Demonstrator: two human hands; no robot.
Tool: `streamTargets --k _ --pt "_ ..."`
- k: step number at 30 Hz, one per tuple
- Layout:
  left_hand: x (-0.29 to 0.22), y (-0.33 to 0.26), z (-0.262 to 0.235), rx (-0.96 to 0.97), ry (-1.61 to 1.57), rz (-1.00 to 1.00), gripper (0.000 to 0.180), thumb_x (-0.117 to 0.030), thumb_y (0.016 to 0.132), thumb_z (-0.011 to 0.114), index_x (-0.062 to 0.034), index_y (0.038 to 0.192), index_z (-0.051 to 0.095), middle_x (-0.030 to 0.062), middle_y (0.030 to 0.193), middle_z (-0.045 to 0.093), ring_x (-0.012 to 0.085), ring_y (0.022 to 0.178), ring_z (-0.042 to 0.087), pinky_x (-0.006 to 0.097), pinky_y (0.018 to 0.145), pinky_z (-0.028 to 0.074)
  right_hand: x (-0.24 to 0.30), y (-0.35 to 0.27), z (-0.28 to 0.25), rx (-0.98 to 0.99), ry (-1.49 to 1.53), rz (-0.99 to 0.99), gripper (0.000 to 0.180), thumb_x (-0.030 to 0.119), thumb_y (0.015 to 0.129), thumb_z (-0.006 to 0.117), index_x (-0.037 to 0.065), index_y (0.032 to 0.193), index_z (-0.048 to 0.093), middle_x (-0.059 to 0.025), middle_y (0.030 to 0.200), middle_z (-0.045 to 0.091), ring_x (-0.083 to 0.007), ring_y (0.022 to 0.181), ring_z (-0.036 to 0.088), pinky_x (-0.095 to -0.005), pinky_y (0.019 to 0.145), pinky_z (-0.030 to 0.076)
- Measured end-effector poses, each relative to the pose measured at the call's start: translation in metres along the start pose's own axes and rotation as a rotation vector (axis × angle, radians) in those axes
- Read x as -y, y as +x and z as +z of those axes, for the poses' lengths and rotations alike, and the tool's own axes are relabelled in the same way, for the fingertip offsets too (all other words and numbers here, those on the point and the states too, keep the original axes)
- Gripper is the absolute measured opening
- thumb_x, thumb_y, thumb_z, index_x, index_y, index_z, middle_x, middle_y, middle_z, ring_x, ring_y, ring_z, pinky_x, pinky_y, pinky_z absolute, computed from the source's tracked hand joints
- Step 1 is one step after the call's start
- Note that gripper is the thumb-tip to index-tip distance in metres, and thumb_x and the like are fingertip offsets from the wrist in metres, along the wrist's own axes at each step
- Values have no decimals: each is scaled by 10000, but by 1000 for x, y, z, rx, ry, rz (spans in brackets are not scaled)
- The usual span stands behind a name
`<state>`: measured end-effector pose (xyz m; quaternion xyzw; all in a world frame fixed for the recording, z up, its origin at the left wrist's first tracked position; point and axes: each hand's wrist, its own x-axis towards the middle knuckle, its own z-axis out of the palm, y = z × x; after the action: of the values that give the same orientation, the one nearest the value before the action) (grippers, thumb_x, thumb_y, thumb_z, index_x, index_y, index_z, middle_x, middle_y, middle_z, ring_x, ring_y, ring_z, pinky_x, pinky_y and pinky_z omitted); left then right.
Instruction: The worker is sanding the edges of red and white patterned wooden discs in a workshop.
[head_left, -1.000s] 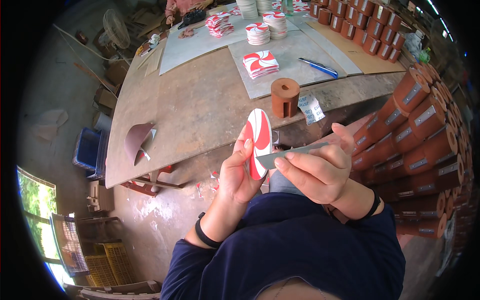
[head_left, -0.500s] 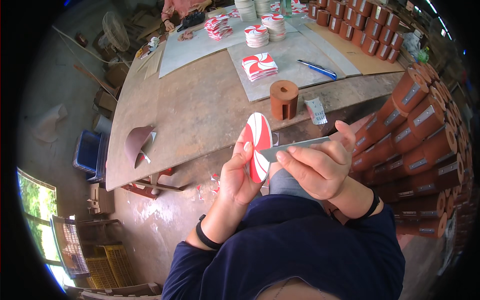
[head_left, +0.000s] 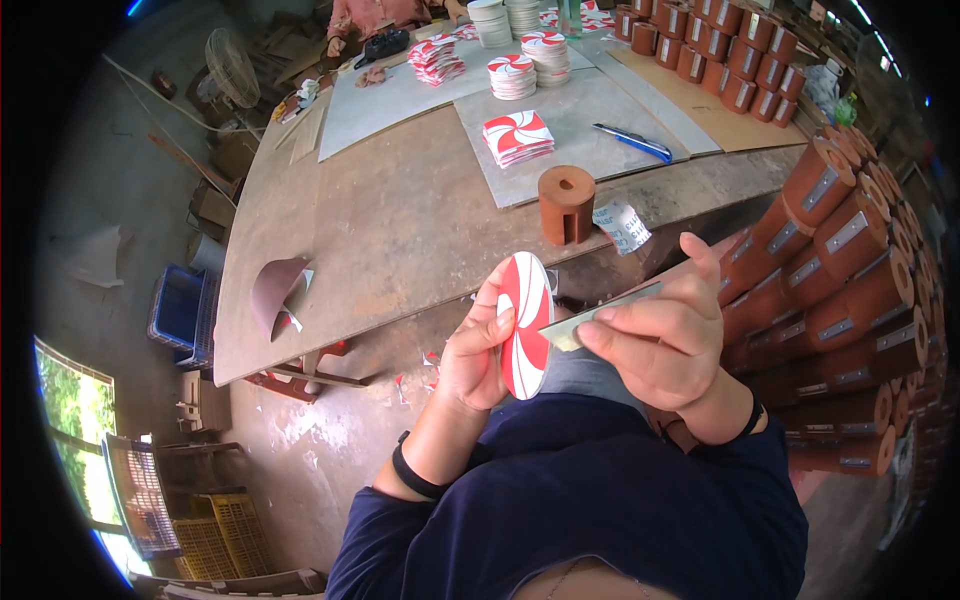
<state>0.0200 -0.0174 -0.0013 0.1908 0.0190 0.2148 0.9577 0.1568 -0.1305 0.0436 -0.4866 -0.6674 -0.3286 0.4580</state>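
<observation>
My left hand (head_left: pixel 482 345) grips a round red-and-white swirl disc (head_left: pixel 526 322), held upright on edge in front of my body. My right hand (head_left: pixel 655 335) pinches a flat grey blade-like strip (head_left: pixel 598 315) whose tip meets the disc's right edge. Both hands hover just below the near edge of the brown worktable (head_left: pixel 400 220). A brown cylindrical block with a slot (head_left: pixel 565 204) stands on the table just beyond the disc.
Square swirl pieces (head_left: pixel 517 137) and stacks of round ones (head_left: pixel 512 76) lie on grey boards further back, with a blue pen (head_left: pixel 632 141). Rows of brown cylinders (head_left: pixel 840 230) pile up at my right. Sandpaper (head_left: pixel 275 290) curls at the table's left edge. Another person sits at the far end.
The disc and both hands have stayed in nearly the same place; the grey strip has shifted slightly along the disc's edge.
</observation>
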Motion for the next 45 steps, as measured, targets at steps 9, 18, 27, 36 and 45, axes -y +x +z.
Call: streamTargets --k 9,18,27,36,45 --pt "-1 0 -13 64 11 13 468 7 785 486 -56 1224 337 122 1116 487 234 1024 499 351 897 409 3 0 3 6 -71 -22 144 188 629 631 165 767 663 89 713 516 -77 554 414 -411 908 300" --pt "1 -2 -12 81 44 31 500 13 747 557 -57 1203 363 108 1109 497 210 1004 513 329 882 414 1 1 -1 77 -58 45 182 99 559 671 138 736 661 60 712 516 -108 598 444 -398 922 299" --pt "-1 -1 -11 74 93 25 503 17 739 563 -56 1196 367 106 1086 511 218 983 524 333 874 419 5 5 -8 93 17 34 180 85 558 667 146 727 659 60 717 525 -118 605 462 -411 913 305" --pt "0 -3 -13 112 65 3 501 4 724 555 -92 1185 384 138 1012 537 258 941 546 378 781 488 -6 3 -3 60 -49 41 173 100 590 621 133 755 664 56 692 528 -102 556 414 -374 889 307" --pt "-3 0 -14 176 63 -13 497 16 744 558 -55 1196 363 105 1073 517 211 972 528 337 849 438 1 5 -14 99 67 59 186 33 593 651 133 750 645 43 718 519 -114 611 497 -419 960 265"
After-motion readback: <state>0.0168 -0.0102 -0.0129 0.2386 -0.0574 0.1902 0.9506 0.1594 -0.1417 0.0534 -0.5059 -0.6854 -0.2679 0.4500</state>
